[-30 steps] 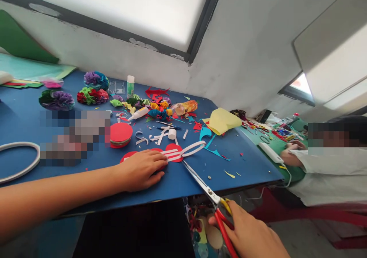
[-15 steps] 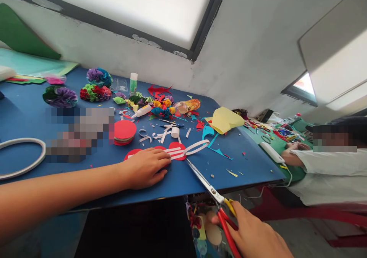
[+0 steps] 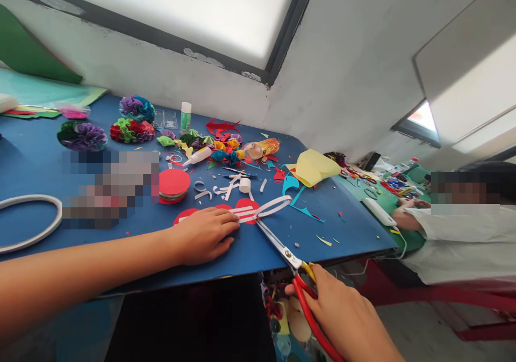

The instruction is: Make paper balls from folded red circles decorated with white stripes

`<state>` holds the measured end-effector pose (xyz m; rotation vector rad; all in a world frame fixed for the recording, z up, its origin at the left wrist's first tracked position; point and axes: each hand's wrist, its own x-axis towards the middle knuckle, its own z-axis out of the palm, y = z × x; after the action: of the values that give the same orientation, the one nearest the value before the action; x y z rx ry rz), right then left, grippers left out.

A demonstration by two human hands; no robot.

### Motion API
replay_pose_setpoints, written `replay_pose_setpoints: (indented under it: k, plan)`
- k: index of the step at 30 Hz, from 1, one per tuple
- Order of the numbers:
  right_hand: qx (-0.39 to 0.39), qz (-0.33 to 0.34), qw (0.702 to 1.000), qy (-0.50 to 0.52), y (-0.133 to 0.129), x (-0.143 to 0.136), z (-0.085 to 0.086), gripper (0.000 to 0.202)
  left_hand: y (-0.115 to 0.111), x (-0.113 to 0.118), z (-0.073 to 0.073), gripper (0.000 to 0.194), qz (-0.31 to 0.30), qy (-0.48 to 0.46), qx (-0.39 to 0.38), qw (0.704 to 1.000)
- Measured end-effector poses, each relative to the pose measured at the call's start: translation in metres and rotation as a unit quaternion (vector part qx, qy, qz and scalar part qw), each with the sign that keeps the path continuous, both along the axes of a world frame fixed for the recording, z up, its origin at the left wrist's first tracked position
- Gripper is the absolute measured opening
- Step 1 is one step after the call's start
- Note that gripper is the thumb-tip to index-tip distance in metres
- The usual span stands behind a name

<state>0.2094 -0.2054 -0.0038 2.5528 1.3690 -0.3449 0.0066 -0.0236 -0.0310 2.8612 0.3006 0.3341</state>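
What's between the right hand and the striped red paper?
In the head view, the scissors: the right hand holds their handles, and the tips are at the striped red paper.

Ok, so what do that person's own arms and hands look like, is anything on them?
Both the left hand and right hand are bare, with no glove, ring or watch that I can see. No sleeve shows on the left arm or right wrist.

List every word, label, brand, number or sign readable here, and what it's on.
No text can be read.
Glue stick: green-and-white label, print too small.
Bottle lying on its side: orange label, print too blurred.
Scissors: any marking near the pivot is too small.
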Motion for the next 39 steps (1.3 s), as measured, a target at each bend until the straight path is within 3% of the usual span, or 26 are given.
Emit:
replay_pose_setpoints:
  k: [10, 20, 27, 30, 34, 39]
  plan:
    - [-0.020, 0.015, 0.999, -0.042, 0.009, -0.003, 0.005, 0.031, 0.001, 0.000, -0.002, 0.032, -0.001, -0.003, 0.001, 1.000]
    - [-0.025, -0.020, 0.999, -0.019, 0.010, 0.026, 0.004, 0.036, 0.000, 0.001, 0.001, 0.035, 0.010, 0.021, 0.011, 1.000]
    - [0.011, -0.025, 1.000, 0.002, 0.006, 0.059, 0.017, 0.049, -0.006, 0.028, 0.013, 0.049, 0.035, 0.064, 0.062, 0.995]
    - [0.043, -0.019, 0.998, 0.033, -0.003, 0.072, 0.019, 0.045, -0.006, 0.041, 0.014, 0.050, 0.046, 0.065, 0.066, 0.995]
    - [0.127, 0.032, 0.988, 0.083, 0.004, 0.074, 0.017, 0.038, -0.005, 0.047, 0.011, 0.050, 0.056, 0.067, 0.067, 0.994]
    - [0.206, 0.153, 0.955, 0.145, 0.052, 0.060, 0.006, 0.039, -0.009, 0.046, 0.011, 0.056, 0.059, 0.074, 0.083, 0.992]
